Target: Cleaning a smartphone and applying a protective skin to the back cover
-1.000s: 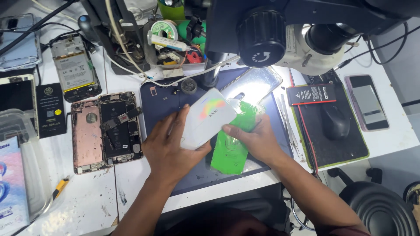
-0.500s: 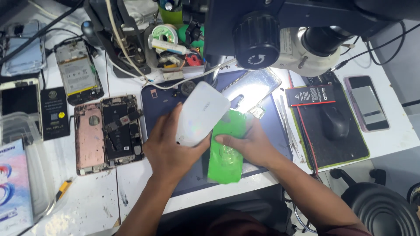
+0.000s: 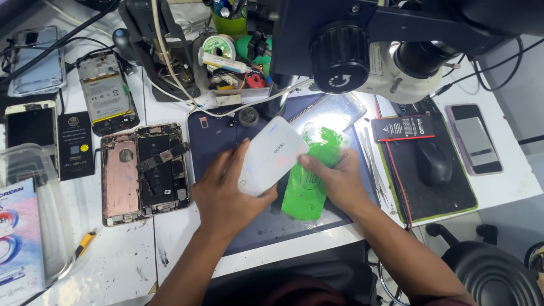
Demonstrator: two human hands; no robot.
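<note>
At nine o'clock on the white counter (image 3: 124,255) lies an opened phone (image 3: 144,171) with its pink back shell folded out beside its dark insides, and just above it, toward ten o'clock, a second opened phone with a pale battery (image 3: 107,100). Moving right, the left hand (image 3: 226,195) is closed around the lower end of a white phone back cover (image 3: 273,156), which tilts up toward one o'clock over the dark blue mat (image 3: 215,133). Touching that cover's right edge, the right hand (image 3: 335,181) grips a green sheet (image 3: 309,181) that lies on the mat at centre. At twelve o'clock a microscope head (image 3: 362,56) hangs over the work. At three o'clock a black mouse (image 3: 434,163) rests on a black pad (image 3: 453,198).
</note>
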